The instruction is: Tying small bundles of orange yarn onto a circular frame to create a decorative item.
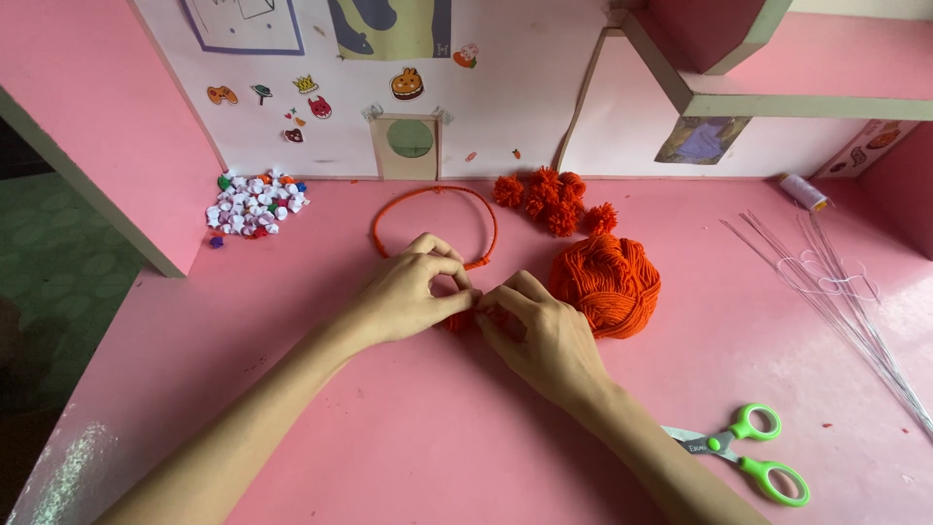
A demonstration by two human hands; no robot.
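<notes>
My left hand [413, 292] and my right hand [539, 331] meet at the middle of the pink desk, both pinching a small orange yarn bundle [465, 316] that is mostly hidden by the fingers. It lies at the near end of an orange yarn-wrapped hoop [437, 192] flat on the desk behind my hands. A ball of orange yarn [607, 282] sits just right of my right hand, touching its fingers' side.
Several orange pompoms [552, 199] lie behind the yarn ball. A heap of small white and coloured paper stars [255, 206] sits at the back left. Green-handled scissors [753, 452] lie front right, thin wires [841, 292] and a thread spool [804, 192] at right.
</notes>
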